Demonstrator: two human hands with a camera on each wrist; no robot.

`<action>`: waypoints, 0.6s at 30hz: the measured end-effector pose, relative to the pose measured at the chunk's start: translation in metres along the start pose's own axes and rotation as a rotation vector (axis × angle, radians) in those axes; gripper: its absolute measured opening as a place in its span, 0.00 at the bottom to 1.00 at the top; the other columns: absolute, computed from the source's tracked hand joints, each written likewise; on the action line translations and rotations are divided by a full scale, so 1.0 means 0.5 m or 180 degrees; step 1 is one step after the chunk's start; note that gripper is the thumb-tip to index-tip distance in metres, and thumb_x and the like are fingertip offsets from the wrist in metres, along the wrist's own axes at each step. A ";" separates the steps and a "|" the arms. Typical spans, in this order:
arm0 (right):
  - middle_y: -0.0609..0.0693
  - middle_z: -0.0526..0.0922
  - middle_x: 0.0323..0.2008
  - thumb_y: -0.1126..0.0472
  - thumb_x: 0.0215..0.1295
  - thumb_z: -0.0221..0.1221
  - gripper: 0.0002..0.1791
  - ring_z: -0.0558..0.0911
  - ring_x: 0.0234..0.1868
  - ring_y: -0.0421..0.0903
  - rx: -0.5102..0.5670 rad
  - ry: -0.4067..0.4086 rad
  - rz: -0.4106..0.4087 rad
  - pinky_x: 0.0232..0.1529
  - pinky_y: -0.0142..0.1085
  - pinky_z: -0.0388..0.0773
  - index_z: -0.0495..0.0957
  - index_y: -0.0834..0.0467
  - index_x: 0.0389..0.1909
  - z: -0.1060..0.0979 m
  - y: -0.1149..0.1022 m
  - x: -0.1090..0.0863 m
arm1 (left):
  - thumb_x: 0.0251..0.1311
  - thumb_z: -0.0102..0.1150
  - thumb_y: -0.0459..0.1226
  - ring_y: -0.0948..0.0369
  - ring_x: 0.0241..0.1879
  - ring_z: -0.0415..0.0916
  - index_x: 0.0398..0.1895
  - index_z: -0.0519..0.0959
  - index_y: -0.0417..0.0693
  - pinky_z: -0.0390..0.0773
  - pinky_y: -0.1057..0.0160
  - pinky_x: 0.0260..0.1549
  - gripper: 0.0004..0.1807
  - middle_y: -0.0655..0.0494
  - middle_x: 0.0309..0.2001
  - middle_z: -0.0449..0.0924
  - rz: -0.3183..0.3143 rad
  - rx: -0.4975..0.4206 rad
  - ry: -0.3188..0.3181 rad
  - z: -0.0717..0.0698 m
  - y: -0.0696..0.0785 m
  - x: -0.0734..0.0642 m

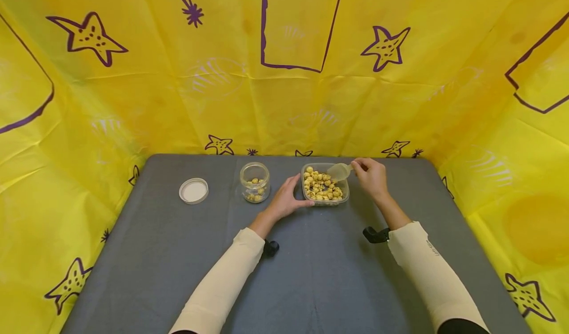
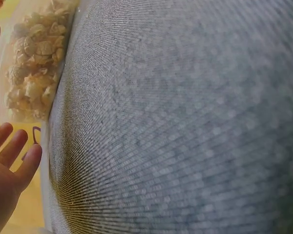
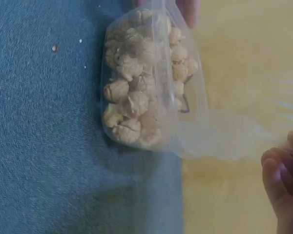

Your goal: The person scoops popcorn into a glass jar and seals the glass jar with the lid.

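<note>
A clear plastic container [image 1: 326, 202] stands on the table, holding several pieces of golden popcorn [image 1: 321, 186]. My left hand [image 1: 286, 198] rests at its near left corner, thumb along the front and fairly straight fingers by the left side. In the left wrist view, the fingers [image 2: 28, 163] are spread beside the popcorn. My right hand [image 1: 372, 177] pinches the handle of a translucent scoop [image 1: 339, 171], whose bowl dips over the container's right rim. The right wrist view shows the scoop [image 3: 224, 136] tilted at that rim. Left of my left hand is a clear jar [image 1: 255, 176] with some popcorn in its lower part.
A round white-and-clear lid [image 1: 193, 191] lies left of the jar. The grey table [image 1: 306, 274] meets a yellow printed cloth [image 1: 284, 111] at the back and sides. Small crumbs [image 3: 55, 48] lie on the tabletop near the container.
</note>
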State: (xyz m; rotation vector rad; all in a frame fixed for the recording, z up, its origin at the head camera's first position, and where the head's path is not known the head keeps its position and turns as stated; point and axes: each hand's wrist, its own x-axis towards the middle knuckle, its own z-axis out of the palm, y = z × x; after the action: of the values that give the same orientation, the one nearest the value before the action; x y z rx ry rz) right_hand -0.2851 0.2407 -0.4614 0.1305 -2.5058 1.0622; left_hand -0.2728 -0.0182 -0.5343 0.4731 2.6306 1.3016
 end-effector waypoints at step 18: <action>0.41 0.81 0.22 0.62 0.71 0.55 0.21 0.81 0.24 0.35 0.1650 -0.0740 0.1474 0.31 0.29 0.83 0.73 0.79 0.53 0.027 0.054 0.026 | 0.51 0.71 0.54 0.47 0.74 0.55 0.77 0.52 0.52 0.62 0.43 0.69 0.54 0.47 0.75 0.54 0.0035 0.0034 -0.0067 -0.001 -0.004 0.007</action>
State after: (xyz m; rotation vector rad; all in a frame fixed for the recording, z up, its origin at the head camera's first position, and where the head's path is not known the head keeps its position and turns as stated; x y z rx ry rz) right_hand -0.3079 0.2511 -0.4826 -0.2024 -2.4540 1.9746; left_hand -0.2766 -0.0187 -0.5354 0.5009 2.6227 1.2795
